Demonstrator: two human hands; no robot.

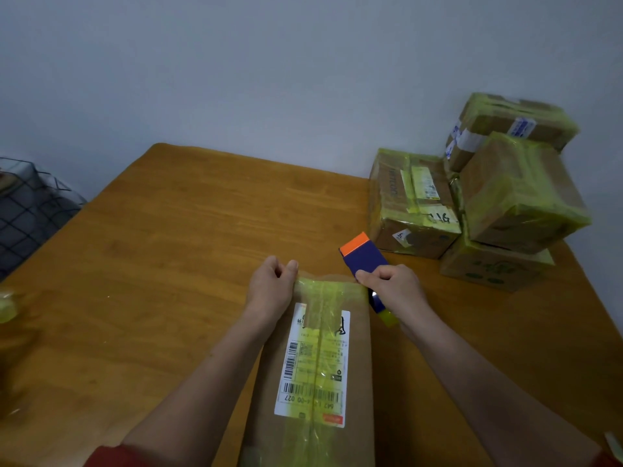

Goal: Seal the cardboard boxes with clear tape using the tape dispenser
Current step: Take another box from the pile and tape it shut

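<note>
The cardboard box (359, 365) lies near-centre on the table (168, 247), with a shipping label (313, 362) on top. The left hand (269, 288) grips its far left corner. The right hand (394, 288) holds the tape dispenser (362, 256) at its far right corner. The sealed boxes (472, 203) are stacked far right, and a wire basket (30, 203) stands off the left edge.

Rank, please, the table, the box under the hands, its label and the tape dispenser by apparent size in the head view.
1. table
2. box
3. label
4. tape dispenser, partly behind the right hand
</note>
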